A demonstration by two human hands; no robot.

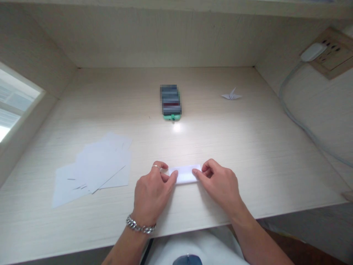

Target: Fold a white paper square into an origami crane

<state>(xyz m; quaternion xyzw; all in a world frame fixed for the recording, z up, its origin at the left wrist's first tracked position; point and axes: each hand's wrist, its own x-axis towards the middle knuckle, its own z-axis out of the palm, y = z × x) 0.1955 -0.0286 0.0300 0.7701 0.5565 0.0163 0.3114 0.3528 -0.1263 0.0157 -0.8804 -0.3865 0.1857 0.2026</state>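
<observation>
A small folded strip of white paper [184,175] lies near the front edge of the desk, between my hands. My left hand [156,187], with a ring and a chain bracelet, grips the strip's left end between thumb and fingers. At its right end, my right hand [219,178] pinches the paper, the thumb on top and the fingers curled behind. Several loose white sheets [102,162] overlap on the desk to the left. A folded paper crane [231,95] stands at the back right.
On the desk [132,103], a blurred-out phone-like device [171,100] with a green edge lies at the back middle. A grey cable [300,125] hangs along the right wall from a white plug [313,52] in a socket panel [335,53]. Walls border the desk.
</observation>
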